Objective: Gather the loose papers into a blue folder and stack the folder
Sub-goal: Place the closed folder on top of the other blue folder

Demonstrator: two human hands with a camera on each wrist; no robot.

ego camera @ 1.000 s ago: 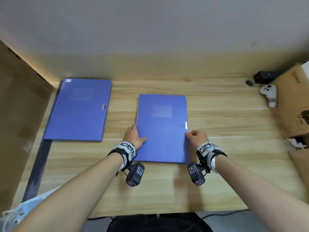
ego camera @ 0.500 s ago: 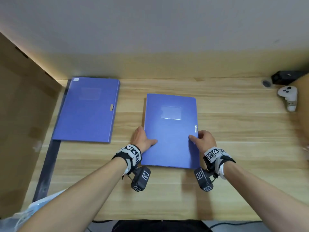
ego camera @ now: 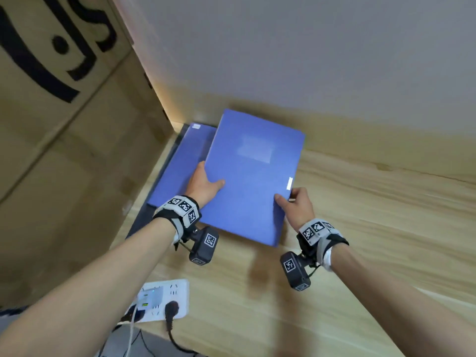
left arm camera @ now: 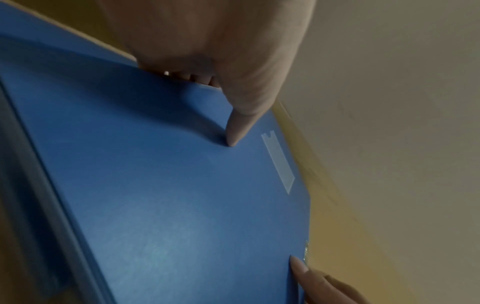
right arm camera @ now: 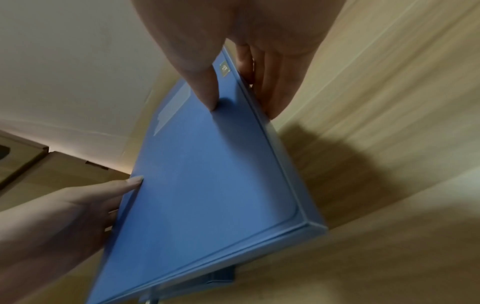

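Observation:
A closed blue folder [ego camera: 251,176] is held up off the wooden desk [ego camera: 373,228] by both hands. My left hand [ego camera: 203,185] grips its left edge, thumb on the cover and fingers underneath. My right hand [ego camera: 293,204] grips its right edge near the white clasp, thumb on top. The folder [left arm camera: 168,195] hangs partly over a second blue folder [ego camera: 177,166] that lies flat at the desk's far left corner. In the right wrist view the held folder [right arm camera: 213,174] tilts above the desk, and a shadow falls beneath it. No loose papers show.
A large cardboard box [ego camera: 59,150] stands against the desk's left side, close to the lying folder. A white power strip [ego camera: 162,300] with a black plug and cables sits at the near left edge. The wall [ego camera: 309,60] runs behind the desk.
Both hands have lifted the folder from the middle of the desk and carried it left, partly over the second folder. The head view has swung left.

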